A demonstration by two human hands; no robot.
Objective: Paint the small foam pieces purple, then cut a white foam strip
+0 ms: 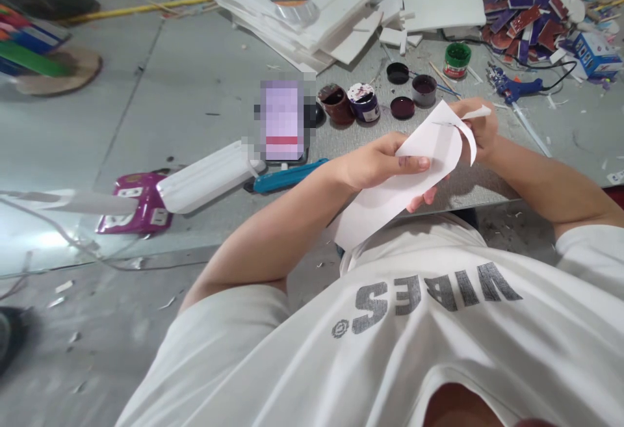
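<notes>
My left hand [385,162] grips a long white sheet of paper or thin card [373,209], thumb on top and fingers underneath. The sheet slants over the table's front edge, its lower corner above my lap. At its upper right end a narrow strip [468,141] curls away from the sheet, partly cut free. Behind that end is my right hand [480,129], its fingers closed near the cut. A thin dark line crosses the paper there; whatever the right hand holds is mostly hidden by the sheet.
Paint jars [363,103] stand beyond my hands, with a green jar [457,61] and a blue glue gun [517,86] to the right. A blue utility knife [287,177] and a blurred phone [283,118] lie left. White sheets [312,30] and painted scraps [531,17] are piled behind.
</notes>
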